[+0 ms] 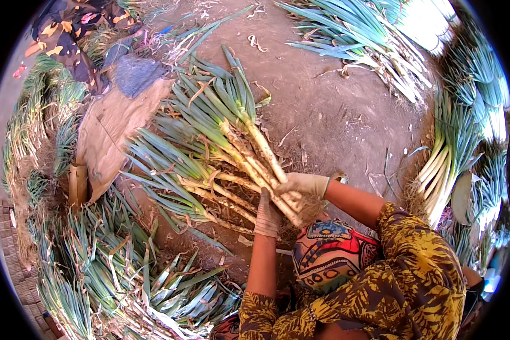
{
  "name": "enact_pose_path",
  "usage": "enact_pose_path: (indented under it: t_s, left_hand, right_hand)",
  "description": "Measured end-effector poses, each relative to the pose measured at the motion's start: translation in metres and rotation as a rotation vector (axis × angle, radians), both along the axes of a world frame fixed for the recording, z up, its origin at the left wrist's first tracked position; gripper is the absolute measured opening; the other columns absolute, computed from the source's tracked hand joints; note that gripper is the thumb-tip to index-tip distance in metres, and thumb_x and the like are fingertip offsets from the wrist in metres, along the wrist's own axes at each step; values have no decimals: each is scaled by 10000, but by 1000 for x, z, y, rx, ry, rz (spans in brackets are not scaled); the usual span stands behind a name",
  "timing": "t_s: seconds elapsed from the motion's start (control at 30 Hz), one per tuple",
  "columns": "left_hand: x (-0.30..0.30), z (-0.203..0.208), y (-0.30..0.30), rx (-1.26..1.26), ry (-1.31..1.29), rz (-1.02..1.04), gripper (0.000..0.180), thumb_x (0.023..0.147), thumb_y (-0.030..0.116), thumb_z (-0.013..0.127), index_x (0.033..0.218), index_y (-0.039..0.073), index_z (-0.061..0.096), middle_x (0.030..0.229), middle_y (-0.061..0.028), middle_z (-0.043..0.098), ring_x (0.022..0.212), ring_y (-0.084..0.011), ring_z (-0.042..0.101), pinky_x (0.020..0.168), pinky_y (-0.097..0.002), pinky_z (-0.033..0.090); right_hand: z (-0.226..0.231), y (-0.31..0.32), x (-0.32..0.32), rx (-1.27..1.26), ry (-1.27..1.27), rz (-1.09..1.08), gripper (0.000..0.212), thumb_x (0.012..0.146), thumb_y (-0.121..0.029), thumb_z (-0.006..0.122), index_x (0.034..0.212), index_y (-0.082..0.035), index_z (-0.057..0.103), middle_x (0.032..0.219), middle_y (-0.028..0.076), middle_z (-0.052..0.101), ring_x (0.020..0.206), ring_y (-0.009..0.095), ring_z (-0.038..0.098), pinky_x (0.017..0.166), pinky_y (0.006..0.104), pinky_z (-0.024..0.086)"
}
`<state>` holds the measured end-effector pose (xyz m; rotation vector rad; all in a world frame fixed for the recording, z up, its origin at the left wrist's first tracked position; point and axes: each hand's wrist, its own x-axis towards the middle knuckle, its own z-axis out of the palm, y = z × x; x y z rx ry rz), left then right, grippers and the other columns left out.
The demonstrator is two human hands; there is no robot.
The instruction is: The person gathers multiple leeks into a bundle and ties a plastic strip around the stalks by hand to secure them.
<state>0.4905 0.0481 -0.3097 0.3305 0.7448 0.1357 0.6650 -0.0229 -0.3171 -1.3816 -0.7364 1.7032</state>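
Note:
A bunch of long green onions [245, 158] with soil on its stalks slants in front of me, leaves to the far left and roots toward me. My right hand [303, 185], in a pale glove, is closed over the stalks near the root end. My left hand [267, 218], gloved too, is closed against the near-left side of the same stalks, its fingers partly hidden. More loose green onions [209, 198] lie on the ground just left of the bunch. Below my hands is a colourful patterned cloth [335, 252] over my knee.
Heaps of green onions lie at lower left [124, 272] and far right [368, 48]. Cleaner, pale-stalked onions [445, 153] lie at right. At left are a brown sheet [116, 130], a cut bamboo piece [77, 184] and a grey-blue cloth [137, 75]. Bare soil [345, 113] stretches ahead.

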Motion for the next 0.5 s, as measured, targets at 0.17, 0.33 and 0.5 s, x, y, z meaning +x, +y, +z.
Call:
enact_pose_path:
  t_s: [0.17, 0.33, 0.5]
  left_hand:
    - [-7, 11, 8, 93, 38, 0, 900, 795, 617, 657, 1414, 41, 348, 1307, -164, 485, 1112, -305, 560, 872, -458, 543]
    - [-28, 24, 40, 127, 81, 190, 520, 703, 495, 790, 991, 95, 625, 935, -78, 655, 773, -164, 633, 733, -367, 588]
    - [-20, 11, 61, 102, 316, 127, 517, 728, 401, 818, 1038, 67, 574, 894, -68, 626, 743, -185, 628, 709, -364, 589]
  right_hand:
    - [7, 15, -5, 93, -88, -112, 443, 785, -391, 764, 971, 1, 675, 835, 68, 670, 750, 179, 588, 725, 315, 482]
    - [-49, 19, 32, -127, 69, -168, 323, 803, -299, 737, 928, -1, 746, 891, 58, 724, 832, 147, 636, 813, 308, 492]
    - [-95, 29, 28, -51, -128, -116, 301, 793, -271, 709, 948, -18, 757, 951, 106, 736, 944, 149, 658, 876, 321, 484]
